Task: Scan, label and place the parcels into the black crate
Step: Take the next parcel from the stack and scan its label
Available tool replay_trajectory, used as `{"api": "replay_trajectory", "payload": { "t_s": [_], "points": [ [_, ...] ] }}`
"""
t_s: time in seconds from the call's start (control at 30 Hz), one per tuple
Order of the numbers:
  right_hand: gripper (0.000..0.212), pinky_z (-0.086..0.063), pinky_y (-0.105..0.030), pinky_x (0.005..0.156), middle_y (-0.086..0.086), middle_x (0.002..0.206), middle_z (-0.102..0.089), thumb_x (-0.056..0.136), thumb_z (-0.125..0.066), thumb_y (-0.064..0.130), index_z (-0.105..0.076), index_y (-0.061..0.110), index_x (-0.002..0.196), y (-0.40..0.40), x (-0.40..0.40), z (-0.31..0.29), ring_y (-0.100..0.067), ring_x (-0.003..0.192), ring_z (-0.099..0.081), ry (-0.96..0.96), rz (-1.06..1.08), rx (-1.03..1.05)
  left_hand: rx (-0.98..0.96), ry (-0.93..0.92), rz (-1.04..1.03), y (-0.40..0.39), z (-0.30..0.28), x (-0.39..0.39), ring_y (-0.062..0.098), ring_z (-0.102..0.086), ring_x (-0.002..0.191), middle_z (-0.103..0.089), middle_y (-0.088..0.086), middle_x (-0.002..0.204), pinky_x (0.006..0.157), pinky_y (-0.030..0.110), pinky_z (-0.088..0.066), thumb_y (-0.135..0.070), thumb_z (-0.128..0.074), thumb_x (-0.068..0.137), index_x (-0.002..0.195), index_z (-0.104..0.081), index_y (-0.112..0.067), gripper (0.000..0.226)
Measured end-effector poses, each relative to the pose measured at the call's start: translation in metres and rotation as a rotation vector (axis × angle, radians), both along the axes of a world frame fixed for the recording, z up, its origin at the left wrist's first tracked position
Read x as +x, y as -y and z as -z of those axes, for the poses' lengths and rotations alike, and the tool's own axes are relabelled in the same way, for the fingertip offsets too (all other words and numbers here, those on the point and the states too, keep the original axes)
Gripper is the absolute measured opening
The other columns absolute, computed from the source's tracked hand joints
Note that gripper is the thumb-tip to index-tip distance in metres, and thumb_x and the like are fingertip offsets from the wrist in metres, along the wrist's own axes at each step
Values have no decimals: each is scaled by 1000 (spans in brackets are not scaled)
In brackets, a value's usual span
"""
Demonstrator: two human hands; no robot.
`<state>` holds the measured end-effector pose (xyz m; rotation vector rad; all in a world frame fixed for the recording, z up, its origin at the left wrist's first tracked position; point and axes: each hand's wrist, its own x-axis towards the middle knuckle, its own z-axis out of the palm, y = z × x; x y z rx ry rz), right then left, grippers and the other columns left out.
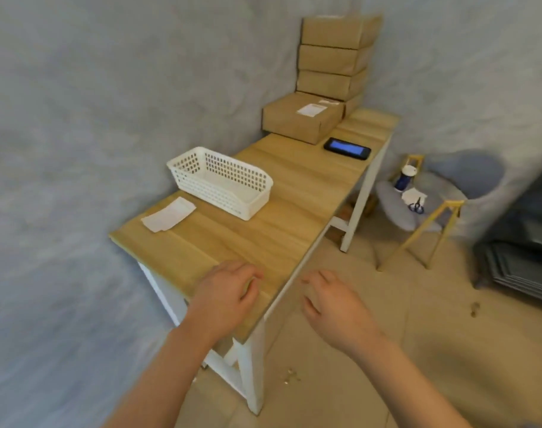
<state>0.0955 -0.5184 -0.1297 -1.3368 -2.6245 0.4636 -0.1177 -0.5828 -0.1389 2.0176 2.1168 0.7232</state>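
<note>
Two hands idle, holding nothing: left hand [229, 291] loosely curled over the table [294, 193], right hand [331, 301] relaxed beyond its edge. Left to right: one stack of label sheets [168, 214], one white basket [220, 180], five parcels [331, 84], one scanner [347, 148]. No black crate visible. Advise collecting the scanner first, then the labelled front parcel [300, 120].

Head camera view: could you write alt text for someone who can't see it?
Two empty hands, left hand and right hand, hover at the near end of a long wooden table holding stacked brown cardboard parcels, a white plastic basket and a black handheld scanner.
</note>
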Motion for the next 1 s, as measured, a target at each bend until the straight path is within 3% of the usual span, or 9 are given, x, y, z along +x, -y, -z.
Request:
{"api": "replay_trajectory", "payload": {
  "t_s": [0.1, 0.23, 0.43, 0.53, 0.67, 0.9, 1.0],
  "points": [
    [38, -33, -26, 107, 6, 136, -50, 100, -44, 35, -48, 25, 136, -43, 21, 0, -16, 127, -44, -8, 93, -22, -29, 50, 111, -59, 3, 15, -2, -51, 95, -63, -20, 109, 75, 14, -40, -30, -50, 98, 113, -66, -33, 23],
    [37, -35, -26, 104, 6, 135, -52, 99, -47, 35, -49, 25, 135, -99, 50, 4, -15, 125, -45, -9, 201, -30, -63, 47, 211, -139, 2, 34, 1, -55, 102, -62, -21, 111, 83, 23, -48, -32, -48, 98, 114, -65, -33, 24],
    [37, -35, -27, 105, 6, 134, -52, 99, -47, 36, -50, 24, 134, -200, 94, 11, -15, 125, -46, 17, 274, -28, -38, -33, 256, -249, 3, 65, 0, -55, 104, -63, -21, 112, 83, 21, -47, -29, -49, 98, 116, -65, -33, 24],
    [37, -35, -25, 99, 6, 131, -53, 99, -48, 36, -50, 24, 134, -263, 113, 13, -17, 122, -47, 26, 270, -5, -12, -89, 238, -309, 6, 78, 6, -58, 101, -66, -17, 106, 82, 28, -51, -29, -49, 95, 109, -67, -30, 23],
    [37, -38, -29, 98, 5, 125, -56, 98, -50, 33, -52, 23, 133, -356, 136, 13, -19, 119, -49, 14, 224, 20, -13, -155, 160, -386, 12, 99, 7, -58, 100, -65, -16, 107, 83, 27, -49, -29, -51, 95, 111, -66, -31, 22],
    [38, -39, -29, 106, 10, 133, -52, 99, -46, 37, -50, 30, 136, -501, 154, 3, -12, 125, -47, 0, 90, 4, -106, -40, 27, -484, 12, 106, -1, -52, 106, -54, -22, 122, 91, 24, -49, -37, -44, 97, 123, -57, -38, 29],
    [36, -39, -28, 104, 10, 131, -53, 99, -47, 37, -51, 30, 133, -555, 141, 1, -11, 123, -47, -40, 39, -5, -93, -3, -40, -517, 13, 94, 2, -54, 108, -56, -19, 123, 94, 30, -51, -42, -41, 95, 122, -59, -36, 32]
  ]
}}
